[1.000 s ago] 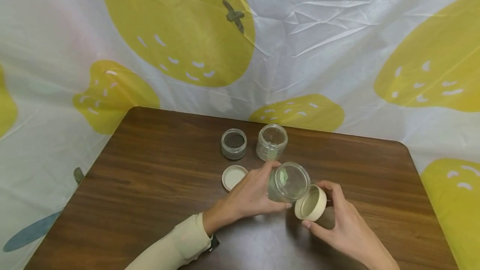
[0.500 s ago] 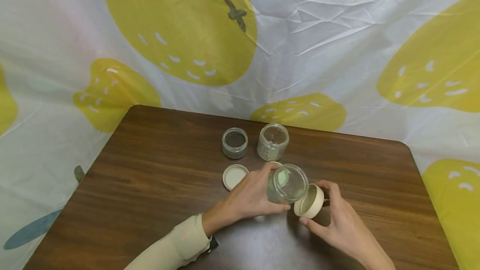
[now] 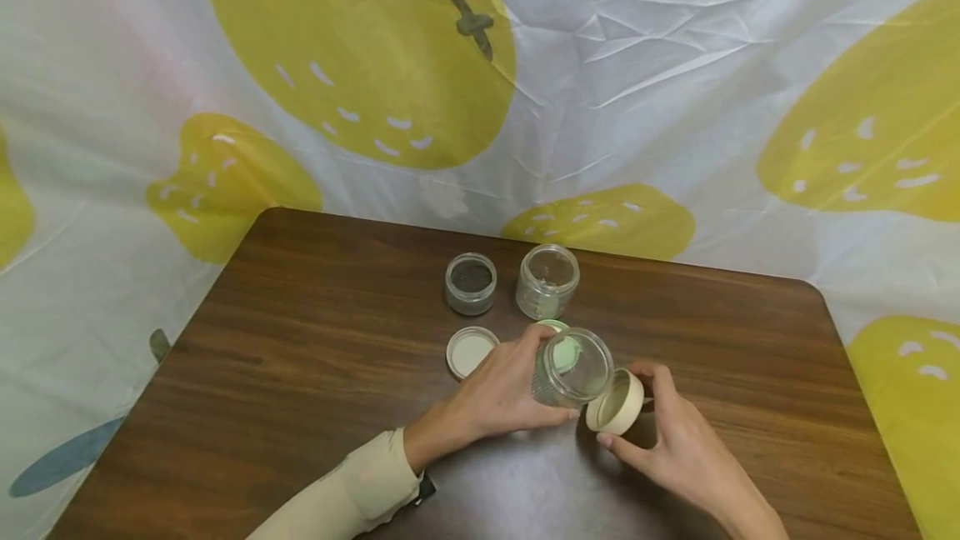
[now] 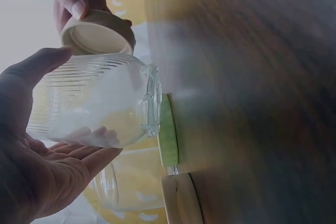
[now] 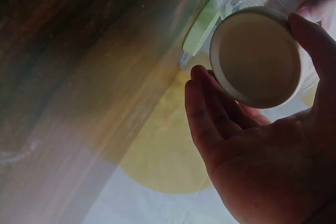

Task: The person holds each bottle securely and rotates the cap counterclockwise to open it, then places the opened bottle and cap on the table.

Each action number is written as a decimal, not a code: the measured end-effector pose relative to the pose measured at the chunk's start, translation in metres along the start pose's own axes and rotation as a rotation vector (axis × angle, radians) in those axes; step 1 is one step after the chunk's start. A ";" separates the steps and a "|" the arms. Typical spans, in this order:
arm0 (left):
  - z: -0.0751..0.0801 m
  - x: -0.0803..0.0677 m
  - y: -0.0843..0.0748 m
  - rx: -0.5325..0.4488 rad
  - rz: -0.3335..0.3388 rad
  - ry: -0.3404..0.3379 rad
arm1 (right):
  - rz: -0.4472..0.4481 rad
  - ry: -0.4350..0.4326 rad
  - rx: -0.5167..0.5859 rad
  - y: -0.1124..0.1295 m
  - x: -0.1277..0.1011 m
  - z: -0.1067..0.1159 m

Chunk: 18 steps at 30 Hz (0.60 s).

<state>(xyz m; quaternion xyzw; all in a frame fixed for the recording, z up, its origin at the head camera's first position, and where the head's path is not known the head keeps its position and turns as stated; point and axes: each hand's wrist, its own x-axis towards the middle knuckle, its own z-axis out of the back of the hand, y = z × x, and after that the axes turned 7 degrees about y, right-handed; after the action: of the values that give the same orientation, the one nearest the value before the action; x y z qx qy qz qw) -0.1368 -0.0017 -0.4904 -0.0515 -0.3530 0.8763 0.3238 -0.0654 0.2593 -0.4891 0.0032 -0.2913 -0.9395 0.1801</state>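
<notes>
On the dark brown wooden table, near its middle, your left hand grips a clear ribbed glass jar, fingers and thumb curled round its body. You hold the jar tilted, its open mouth facing up and away from you. From the left wrist view the jar lies on its side in your palm, and its inside looks clear.

Your right hand holds a round cream-coloured plastic lid between thumb and curled fingers. The lid is tilted, its hollow underside facing you, and its edge sits just beside the lower right of the jar, close enough that you cannot tell whether they touch. The right wrist view shows the same lid cradled at your fingertips with the jar right behind it.

Just behind the held jar, a pale green round lid lies flat on the table, partly hidden. To its left lies a second cream lid, underside up. Farther back stand two open jars near each other: a small glass jar with dark contents on the left, and a taller clear glass jar on the right. A white cloth printed with large yellow fruit shapes hangs behind the table.
</notes>
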 end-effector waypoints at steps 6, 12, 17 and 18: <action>-0.001 -0.001 0.000 -0.017 0.004 0.006 | -0.007 0.025 0.013 -0.001 0.000 -0.003; -0.002 -0.002 0.001 -0.025 0.012 0.007 | -0.011 0.044 0.022 -0.002 0.001 -0.005; -0.003 -0.003 0.001 -0.049 0.009 0.014 | -0.020 0.060 0.021 -0.003 0.001 -0.007; -0.004 -0.003 0.001 -0.053 0.007 0.018 | -0.023 0.061 0.016 -0.003 0.000 -0.008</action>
<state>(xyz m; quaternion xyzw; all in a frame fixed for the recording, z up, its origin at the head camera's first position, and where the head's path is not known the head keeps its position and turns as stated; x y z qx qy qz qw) -0.1340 -0.0019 -0.4944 -0.0689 -0.3728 0.8673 0.3225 -0.0660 0.2574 -0.4970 0.0368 -0.2931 -0.9386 0.1780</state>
